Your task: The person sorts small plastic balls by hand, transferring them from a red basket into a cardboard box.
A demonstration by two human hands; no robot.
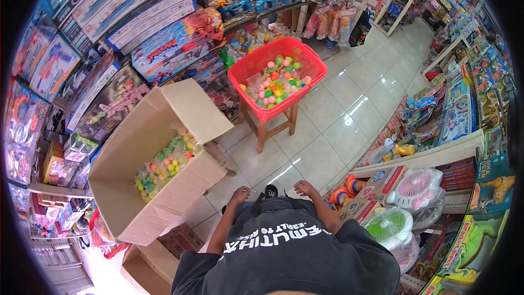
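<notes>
I stand on a tiled shop floor and look down over my black printed shirt. My left hand [239, 194] and my right hand [305, 188] hang in front of my waist, both empty with loosely curled fingers, touching nothing. To the left, an open cardboard box [136, 131] holds bags of small coloured balls [164, 165]; its nearest corner is a short way from my left hand. Farther ahead, a red plastic basket [255, 61] with more coloured balls [275, 84] rests on a wooden stool [263, 127].
Shelves of boxed toys [164, 49] line the left wall. On my right, a low shelf [431, 155] carries boxed toys, small fans [416, 188] and a stacking-ring toy [345, 192]. The tiled aisle [355, 104] runs ahead. Another cardboard box [146, 262] sits at lower left.
</notes>
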